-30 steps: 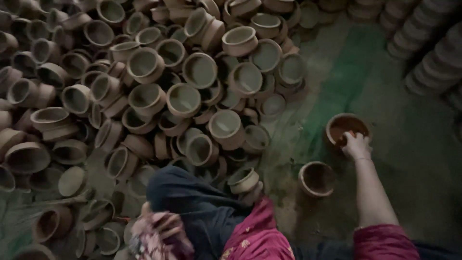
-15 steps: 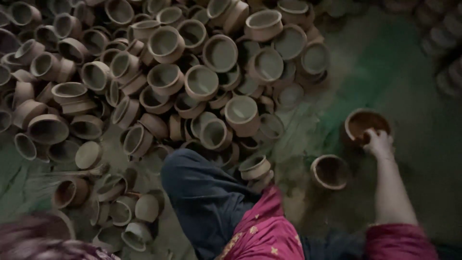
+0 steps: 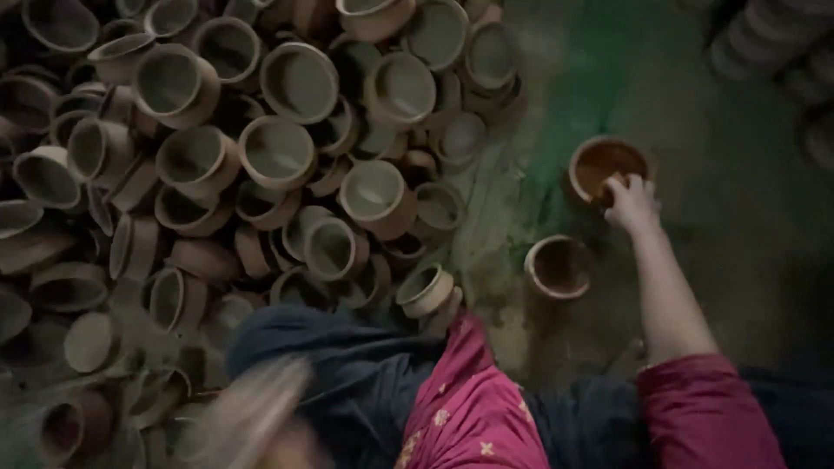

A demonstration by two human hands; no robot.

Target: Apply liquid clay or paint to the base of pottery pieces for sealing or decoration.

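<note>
My right hand [image 3: 631,202] reaches out to the right, its fingers hooked over the near rim of a reddish-brown clay pot [image 3: 599,159] standing on the green-stained floor. A second, darker clay pot [image 3: 557,266] stands just left of my forearm, apart from it. My left hand [image 3: 257,419] is a pale blur at the bottom left, over my dark trouser leg; its fingers cannot be made out. A small pot [image 3: 426,290] lies tilted against my knee.
A big heap of several clay pots [image 3: 287,156] fills the left and upper middle, many tipped on their sides. More stacked pots [image 3: 773,52] line the top right corner. Bare floor [image 3: 738,260] lies around the two separate pots.
My right hand stays on the reddish pot's rim. My left hand has swung from the bottom middle toward the bottom left and is now blurred. The view has moved closer to the heap.
</note>
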